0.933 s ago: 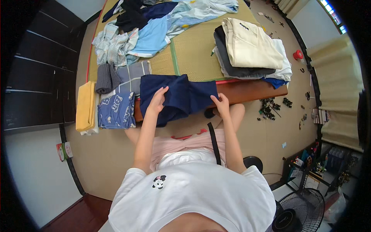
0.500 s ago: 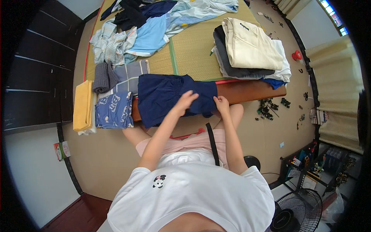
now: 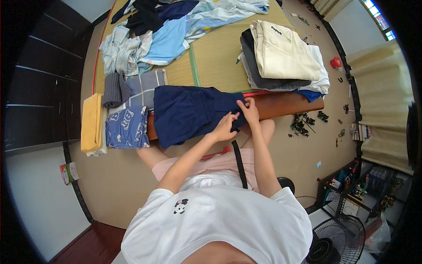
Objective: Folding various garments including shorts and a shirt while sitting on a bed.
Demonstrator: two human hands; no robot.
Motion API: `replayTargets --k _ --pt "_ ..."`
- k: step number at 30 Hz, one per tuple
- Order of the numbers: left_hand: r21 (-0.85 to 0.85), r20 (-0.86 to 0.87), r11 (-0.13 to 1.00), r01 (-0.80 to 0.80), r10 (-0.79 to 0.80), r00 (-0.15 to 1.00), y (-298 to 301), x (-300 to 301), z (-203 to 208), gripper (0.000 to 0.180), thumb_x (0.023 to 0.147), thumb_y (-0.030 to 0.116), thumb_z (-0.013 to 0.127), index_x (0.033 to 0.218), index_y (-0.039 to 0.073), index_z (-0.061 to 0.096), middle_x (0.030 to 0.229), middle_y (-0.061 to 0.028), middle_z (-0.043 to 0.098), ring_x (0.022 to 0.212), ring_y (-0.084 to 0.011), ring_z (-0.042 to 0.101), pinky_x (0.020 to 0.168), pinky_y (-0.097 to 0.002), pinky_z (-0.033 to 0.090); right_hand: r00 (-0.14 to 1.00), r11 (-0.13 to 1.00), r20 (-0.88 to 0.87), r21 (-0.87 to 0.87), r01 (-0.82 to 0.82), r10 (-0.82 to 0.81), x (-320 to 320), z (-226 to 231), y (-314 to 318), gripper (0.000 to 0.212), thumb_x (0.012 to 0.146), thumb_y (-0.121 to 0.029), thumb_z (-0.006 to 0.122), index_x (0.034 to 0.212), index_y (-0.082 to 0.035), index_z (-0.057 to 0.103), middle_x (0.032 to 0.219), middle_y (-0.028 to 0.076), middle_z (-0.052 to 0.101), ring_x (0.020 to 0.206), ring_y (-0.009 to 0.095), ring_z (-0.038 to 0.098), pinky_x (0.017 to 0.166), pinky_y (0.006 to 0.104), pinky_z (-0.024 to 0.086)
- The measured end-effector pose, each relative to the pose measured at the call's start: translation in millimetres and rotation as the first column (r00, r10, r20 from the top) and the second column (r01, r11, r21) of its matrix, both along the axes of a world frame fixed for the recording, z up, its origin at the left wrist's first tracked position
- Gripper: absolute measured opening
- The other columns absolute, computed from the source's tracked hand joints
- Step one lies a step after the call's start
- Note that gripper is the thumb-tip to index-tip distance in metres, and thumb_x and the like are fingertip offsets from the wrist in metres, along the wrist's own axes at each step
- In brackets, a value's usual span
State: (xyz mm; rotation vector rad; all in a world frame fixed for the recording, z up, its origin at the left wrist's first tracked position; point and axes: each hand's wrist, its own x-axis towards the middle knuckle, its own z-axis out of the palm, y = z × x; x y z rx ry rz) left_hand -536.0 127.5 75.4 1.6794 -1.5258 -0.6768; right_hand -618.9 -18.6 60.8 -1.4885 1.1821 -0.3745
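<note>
A navy blue garment (image 3: 184, 115), gathered across its middle and apparently a dress, lies spread over the brown wooden bed edge (image 3: 281, 105). Its wider part is at the left and hangs over the near side. My left hand (image 3: 225, 127) rests at the garment's near edge, right of the middle, fingers apart and lightly bent. Just beyond it, my right hand (image 3: 249, 111) touches the garment's right end with its fingers spread. The two hands almost meet; no cloth is plainly gripped in either.
Folded blue patterned cloth (image 3: 127, 127), yellow cloth (image 3: 91, 121) and a rolled grey knit (image 3: 115, 90) sit at the left. A folded clothes stack topped by a cream garment (image 3: 285, 53) stands right. Loose clothes (image 3: 169, 44) cover the mat's far left. A fan (image 3: 338, 242) stands lower right.
My left hand has come down and right from above the garment to its near edge. My right hand has shifted slightly up, its fingers now spread. The garment's right end lies slightly differently.
</note>
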Motion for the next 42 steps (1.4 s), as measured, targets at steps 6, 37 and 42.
replayTargets --k 6,37,42 --pt "0.254 -0.672 0.955 0.152 0.061 0.738 30.0 -32.5 -17.7 0.039 0.071 0.006 0.059 0.103 0.007 0.038 0.123 -0.0129 0.044 0.112 -0.0276 0.045 0.088 -0.0358 0.039 0.813 0.381 -0.428 -0.729 -0.569 0.395 13.0 40.8 14.6 0.055 0.054 -0.039 0.074 0.1 -0.014 0.055 0.093 0.008 0.049 0.08 0.023 0.051 0.072 0.0302 0.039" --pt "0.765 -0.625 0.479 -0.431 0.393 -0.674 126.8 16.5 -80.6 0.021 0.073 0.008 0.063 0.091 0.011 0.052 0.088 -0.0034 0.052 0.088 -0.0204 0.049 0.081 -0.035 0.045 0.933 0.995 -0.344 -0.044 0.092 -0.101 -53.1 -42.5 35.2 0.051 0.067 -0.042 0.069 0.089 0.002 0.055 0.083 0.02 0.062 0.081 0.03 0.06 0.069 0.0347 0.046" --pt "0.736 -0.674 0.39 -0.553 0.5 -0.544 166.5 43.7 -96.2 0.038 0.074 0.001 0.06 0.107 0.013 0.044 0.1 -0.003 0.052 0.094 -0.0181 0.05 0.084 -0.0335 0.043 0.973 0.985 -0.18 -0.117 0.126 -0.145 -66.8 -93.8 35.2 0.041 0.067 -0.034 0.072 0.078 0.001 0.053 0.073 0.012 0.059 0.065 0.02 0.056 0.056 0.0293 0.045"
